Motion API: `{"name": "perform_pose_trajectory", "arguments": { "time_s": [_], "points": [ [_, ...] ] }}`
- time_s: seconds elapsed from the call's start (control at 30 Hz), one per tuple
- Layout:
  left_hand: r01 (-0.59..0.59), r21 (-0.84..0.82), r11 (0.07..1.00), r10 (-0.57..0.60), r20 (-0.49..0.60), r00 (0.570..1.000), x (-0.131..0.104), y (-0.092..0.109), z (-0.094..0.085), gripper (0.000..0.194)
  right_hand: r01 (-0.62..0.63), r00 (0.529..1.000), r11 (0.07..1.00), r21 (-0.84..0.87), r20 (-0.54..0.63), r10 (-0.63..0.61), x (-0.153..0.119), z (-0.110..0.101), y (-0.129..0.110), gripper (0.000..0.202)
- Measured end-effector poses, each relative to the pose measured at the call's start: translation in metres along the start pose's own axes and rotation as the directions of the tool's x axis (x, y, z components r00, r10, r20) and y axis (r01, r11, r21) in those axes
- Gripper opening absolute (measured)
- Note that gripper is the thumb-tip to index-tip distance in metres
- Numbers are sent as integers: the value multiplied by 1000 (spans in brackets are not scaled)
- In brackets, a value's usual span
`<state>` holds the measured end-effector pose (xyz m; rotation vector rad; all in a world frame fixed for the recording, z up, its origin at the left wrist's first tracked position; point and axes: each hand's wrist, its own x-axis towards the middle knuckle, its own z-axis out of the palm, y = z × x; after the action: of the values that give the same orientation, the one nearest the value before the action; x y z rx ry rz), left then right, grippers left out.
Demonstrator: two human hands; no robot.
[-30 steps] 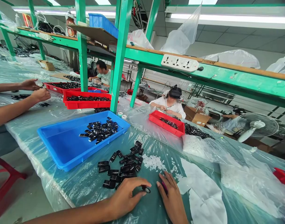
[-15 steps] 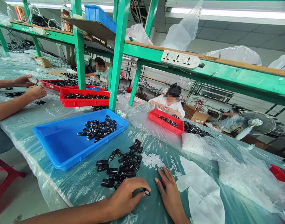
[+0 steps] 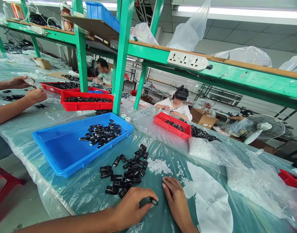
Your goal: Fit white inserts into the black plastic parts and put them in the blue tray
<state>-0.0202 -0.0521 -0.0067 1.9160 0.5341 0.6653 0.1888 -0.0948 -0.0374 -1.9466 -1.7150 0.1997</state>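
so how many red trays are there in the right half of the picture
2: one red tray in front of the person in white, and a second red tray cut off by the right edge. Others may be hidden.

My L forearm [image 3: 77, 218] runs in low; L hand [image 3: 135, 204] w/ thumb & index pinched. R hand [image 3: 175, 198] back-up, fingers fwd.
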Motion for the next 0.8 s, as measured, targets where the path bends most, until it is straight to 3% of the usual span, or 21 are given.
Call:
{"name": "perform_pose_trajectory", "arguments": {
  "time_s": [0.1, 0.17, 0.37, 0.53, 0.8],
  "points": [
    [176, -199, 964, -163, 79, 984, 7, 1, 9, 20, 23, 1000, 1000, 12, -20, -23, 0, 0, 0, 39],
    [224, -259, 939, -197, 128, 972, 14, -1, 16, 22, 32, 999, 999, 15, -34, -31, 0, 0, 1, 38],
    [144, -339, 930, -94, 159, 983, 40, -5, 30, 18, 57, 998, 998, 11, -11, -57, 0, -1, 4, 34],
    [109, -364, 925, -46, 177, 983, 44, -13, 39, 17, 34, 999, 999, -11, -26, -34, 2, 0, 8, 36],
    [-18, -198, 980, 39, 104, 994, 43, -10, 31, 26, 46, 998, 984, -175, -40, -54, 6, -2, 7, 38]
  ]
}}
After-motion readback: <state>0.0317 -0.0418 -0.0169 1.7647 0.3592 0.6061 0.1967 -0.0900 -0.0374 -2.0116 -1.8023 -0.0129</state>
